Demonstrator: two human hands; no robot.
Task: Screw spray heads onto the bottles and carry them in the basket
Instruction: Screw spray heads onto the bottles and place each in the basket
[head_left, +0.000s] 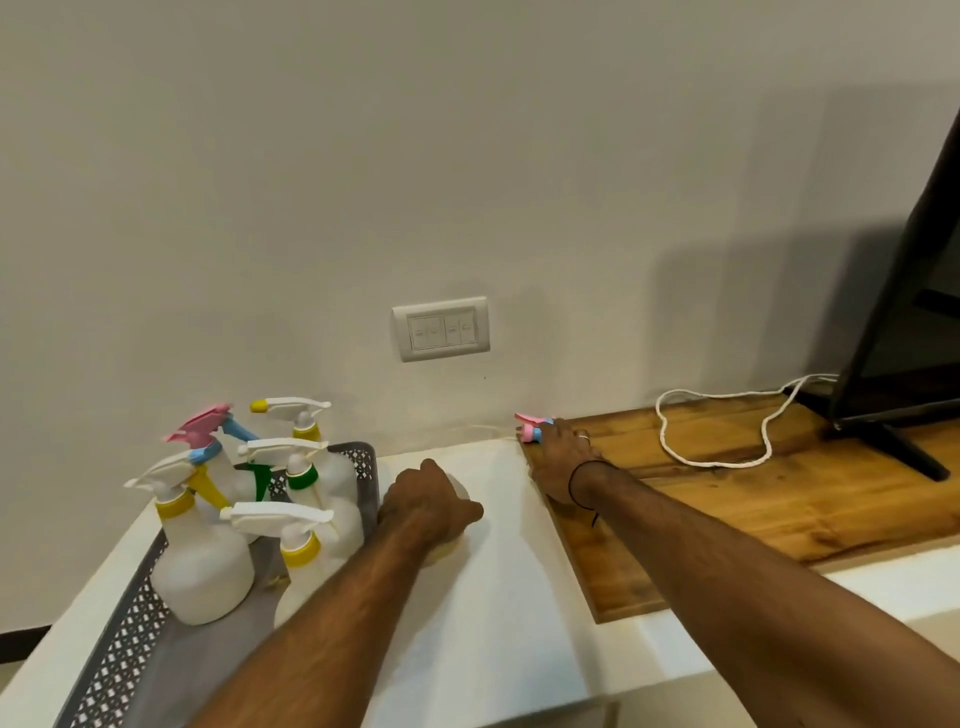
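A grey perforated basket (111, 670) stands on the white counter at the left and holds several white bottles with spray heads (200, 551) in yellow, green, pink and blue. My left hand (423, 501) grips a white bottle (457, 493) standing on the counter just right of the basket; the hand hides most of it. My right hand (561, 457) reaches to the back corner of the wooden board and its fingers close on a pink and blue spray head (531, 427) lying there by the wall.
A wooden board (753, 499) covers the counter at the right, with a looped white cord (717, 431) on it. A black screen on a stand (904, 332) rises at the far right. A wall socket plate (440, 328) sits above the counter.
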